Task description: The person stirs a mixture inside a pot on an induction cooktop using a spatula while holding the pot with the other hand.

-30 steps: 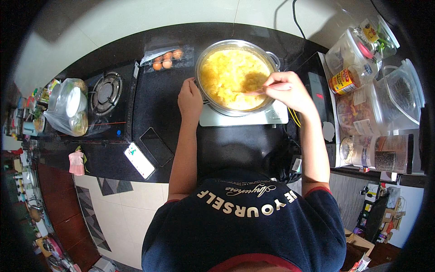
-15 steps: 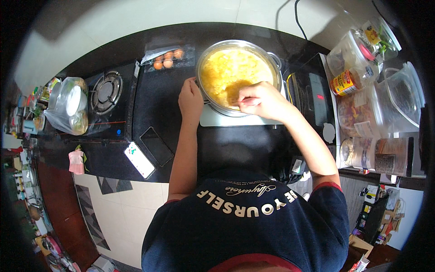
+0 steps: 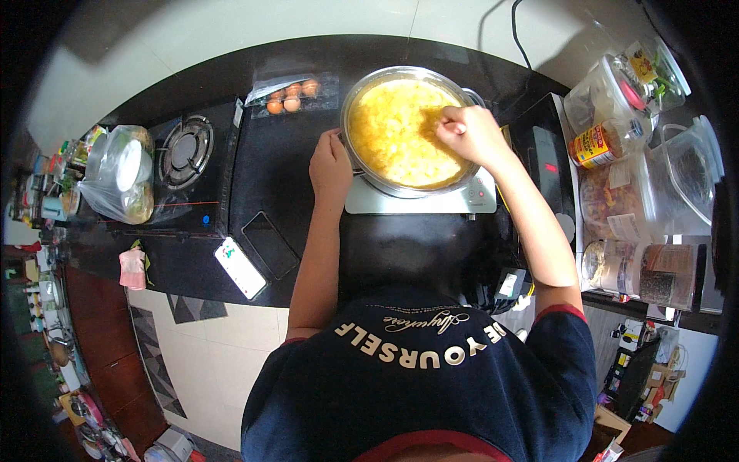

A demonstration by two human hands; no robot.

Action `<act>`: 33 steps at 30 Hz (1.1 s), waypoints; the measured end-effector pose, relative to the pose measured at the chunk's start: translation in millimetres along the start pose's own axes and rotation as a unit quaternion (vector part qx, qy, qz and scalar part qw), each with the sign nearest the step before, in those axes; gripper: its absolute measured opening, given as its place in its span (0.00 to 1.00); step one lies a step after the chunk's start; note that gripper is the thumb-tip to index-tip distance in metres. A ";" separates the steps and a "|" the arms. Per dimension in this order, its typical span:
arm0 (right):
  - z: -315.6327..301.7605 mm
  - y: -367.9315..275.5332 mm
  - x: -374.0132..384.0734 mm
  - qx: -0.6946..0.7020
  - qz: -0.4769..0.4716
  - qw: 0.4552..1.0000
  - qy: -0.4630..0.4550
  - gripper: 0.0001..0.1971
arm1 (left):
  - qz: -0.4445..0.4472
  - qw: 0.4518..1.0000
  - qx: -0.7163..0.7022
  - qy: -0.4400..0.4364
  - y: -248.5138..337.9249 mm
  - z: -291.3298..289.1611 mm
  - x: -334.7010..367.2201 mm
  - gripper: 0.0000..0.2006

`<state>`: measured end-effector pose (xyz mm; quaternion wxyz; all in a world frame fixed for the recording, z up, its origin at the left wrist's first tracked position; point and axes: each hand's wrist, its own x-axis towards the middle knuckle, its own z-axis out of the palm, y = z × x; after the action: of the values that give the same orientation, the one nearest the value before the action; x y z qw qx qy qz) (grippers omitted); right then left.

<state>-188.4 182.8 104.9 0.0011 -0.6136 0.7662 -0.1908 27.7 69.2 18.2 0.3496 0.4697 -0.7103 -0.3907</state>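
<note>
A wide steel pot (image 3: 402,189) sits on a white portable cooktop (image 3: 431,204) in front of me. Chunky yellow soup (image 3: 392,131) fills it almost to the rim. My left hand (image 3: 331,168) is closed at the pot's left side, where its handle is; the fingers hide most of that handle. Over the right part of the soup, my right hand (image 3: 469,132) is closed with its knuckles up. Whatever it grips is hidden beneath the fist and in the soup.
Beyond the pot to the left lies a clear bag of eggs (image 3: 291,102). A gas burner (image 3: 185,152), a bagged container (image 3: 119,173), a phone (image 3: 240,268) and a black rectangular frame (image 3: 271,245) are further left. Plastic containers (image 3: 681,181) and a jar (image 3: 593,146) crowd the right side.
My right hand has moved from the near edge of the pot to its right side, further away from me. The left hand stays at the handle. The view has shifted slightly.
</note>
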 end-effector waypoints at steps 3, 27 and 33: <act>-17.1 12.5 -3.4 0.059 0.083 0.995 -0.003 0.12 | 0.009 1.000 -0.002 0.009 0.6 -0.2 -2.5 0.16; 22.1 -11.0 -19.7 0.615 0.345 0.705 0.074 0.10 | 0.015 1.000 0.002 0.016 4.6 1.0 -2.5 0.16; -3.9 -5.2 -17.2 0.569 0.279 0.750 0.192 0.09 | 0.019 1.000 0.003 0.018 -0.7 -0.4 -2.5 0.16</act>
<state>-180.2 199.2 106.1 0.2558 -0.2093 0.6372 -0.6962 29.1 71.3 17.4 0.3683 0.4638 -0.7140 -0.3733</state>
